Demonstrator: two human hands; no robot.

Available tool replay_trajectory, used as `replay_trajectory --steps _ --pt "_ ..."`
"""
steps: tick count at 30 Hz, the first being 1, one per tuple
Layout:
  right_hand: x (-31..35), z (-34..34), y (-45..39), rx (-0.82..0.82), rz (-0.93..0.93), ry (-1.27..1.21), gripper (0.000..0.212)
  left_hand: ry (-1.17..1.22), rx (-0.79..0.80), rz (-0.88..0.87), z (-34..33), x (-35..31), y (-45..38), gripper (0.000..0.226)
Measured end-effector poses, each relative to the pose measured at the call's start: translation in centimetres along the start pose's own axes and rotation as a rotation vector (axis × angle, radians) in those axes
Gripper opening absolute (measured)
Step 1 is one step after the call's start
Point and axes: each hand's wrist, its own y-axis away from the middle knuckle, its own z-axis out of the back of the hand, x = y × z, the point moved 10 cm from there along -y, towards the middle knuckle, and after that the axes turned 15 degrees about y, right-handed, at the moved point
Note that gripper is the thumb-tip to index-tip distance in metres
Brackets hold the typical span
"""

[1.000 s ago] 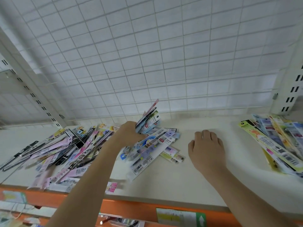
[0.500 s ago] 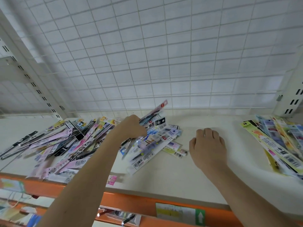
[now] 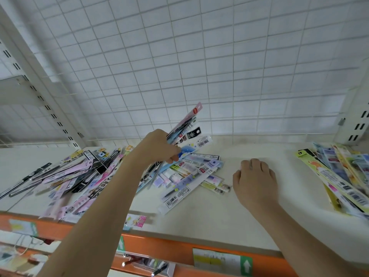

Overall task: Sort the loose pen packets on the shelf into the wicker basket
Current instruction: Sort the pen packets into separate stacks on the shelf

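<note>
My left hand [image 3: 157, 148] grips a fanned bunch of pen packets [image 3: 187, 128], lifted above the white shelf [image 3: 209, 212] with their tops pointing up and right. Beneath it lies a small heap of loose packets [image 3: 191, 176]. A wider spread of pink, black and white packets [image 3: 65, 176] covers the shelf's left part. My right hand [image 3: 255, 180] rests on the bare shelf to the right of the heap, fingers curled under, holding nothing. No wicker basket is in view.
Another pile of packets [image 3: 343, 176] lies at the shelf's right end. A white wire grid [image 3: 199, 66] backs the shelf, with slotted uprights [image 3: 36, 84] at the sides. An orange front rail [image 3: 163, 246] with price labels runs below. One packet [image 3: 137, 220] overhangs the front edge.
My left hand has risen from the heap, lifting the bunch of packets higher and more upright. My right hand has stayed in place on the shelf.
</note>
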Motion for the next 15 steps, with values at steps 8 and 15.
replay_trajectory --steps 8,15 --pt "0.1 -0.3 0.1 0.031 0.009 -0.003 0.013 -0.016 -0.150 0.007 1.2 0.7 0.1 0.041" --pt "0.4 0.1 0.0 0.017 0.017 0.001 0.033 -0.143 -0.031 -0.019 -0.2 1.3 0.3 0.032"
